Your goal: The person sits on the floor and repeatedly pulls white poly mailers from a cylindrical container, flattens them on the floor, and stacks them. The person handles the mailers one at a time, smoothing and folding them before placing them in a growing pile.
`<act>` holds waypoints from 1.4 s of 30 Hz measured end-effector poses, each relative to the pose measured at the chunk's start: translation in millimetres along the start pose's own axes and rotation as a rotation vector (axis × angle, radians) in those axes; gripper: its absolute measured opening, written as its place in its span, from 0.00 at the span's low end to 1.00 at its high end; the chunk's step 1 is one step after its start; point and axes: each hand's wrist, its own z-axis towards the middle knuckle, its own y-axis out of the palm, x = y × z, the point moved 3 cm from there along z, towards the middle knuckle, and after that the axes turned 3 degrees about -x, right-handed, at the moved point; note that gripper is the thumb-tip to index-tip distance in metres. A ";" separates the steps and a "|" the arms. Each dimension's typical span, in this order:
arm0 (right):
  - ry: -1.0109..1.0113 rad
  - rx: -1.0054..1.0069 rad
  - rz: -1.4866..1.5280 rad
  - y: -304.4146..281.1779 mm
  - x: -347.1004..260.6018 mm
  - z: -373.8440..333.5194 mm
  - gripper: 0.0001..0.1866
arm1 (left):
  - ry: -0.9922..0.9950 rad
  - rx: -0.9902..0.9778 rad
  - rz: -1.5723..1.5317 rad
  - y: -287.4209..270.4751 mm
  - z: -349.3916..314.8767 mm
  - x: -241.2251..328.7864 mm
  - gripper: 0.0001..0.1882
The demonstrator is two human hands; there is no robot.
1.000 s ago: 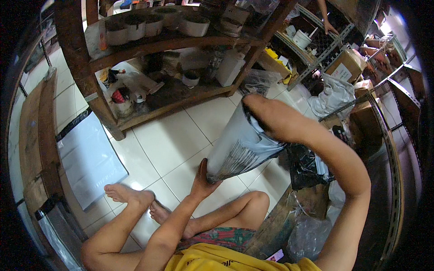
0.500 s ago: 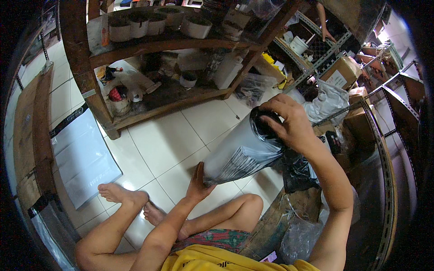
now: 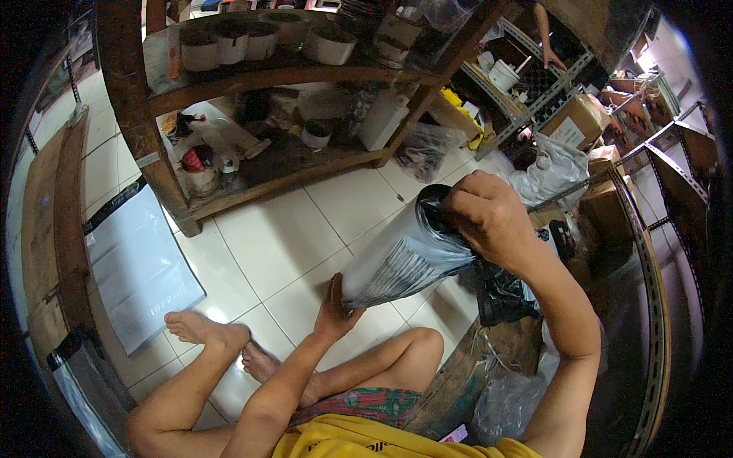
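Observation:
A thick roll of silver-grey plastic bags (image 3: 389,256), black on the inside with many layered edges, slants above the tiled floor between my hands. My left hand (image 3: 334,311) cups its lower end from beneath, fingers against the plastic. At the upper end my right hand (image 3: 489,217) grips the rim of the black opening, its fingertips partly hidden inside. A flat silver-grey plastic bag (image 3: 145,267) with a black strip along its top edge lies on the floor to the left, beyond my bare foot.
A wooden shelf (image 3: 290,80) with several white pots stands ahead. Black plastic (image 3: 504,294) and clear plastic (image 3: 508,404) lie at my right. Metal racks and a cardboard box (image 3: 573,126) are at the far right. Another person's hand (image 3: 553,57) shows at the top right.
My right hand has turned and shifted slightly down and right at the roll's rim, its fingers more curled. The roll tilts a little differently; my left hand stays nearly still.

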 end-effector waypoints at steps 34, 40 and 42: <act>0.009 -0.576 0.004 9.8 4.9 38.4 0.28 | -0.082 0.051 0.079 27.1 1.3 -0.8 0.59; 0.108 -0.349 0.114 13.5 15.8 41.4 0.28 | -0.039 0.127 0.106 16.0 -0.3 -2.8 0.59; 0.197 -0.351 0.043 10.1 18.8 33.5 0.25 | -0.028 0.117 0.099 16.5 -3.8 -7.1 0.59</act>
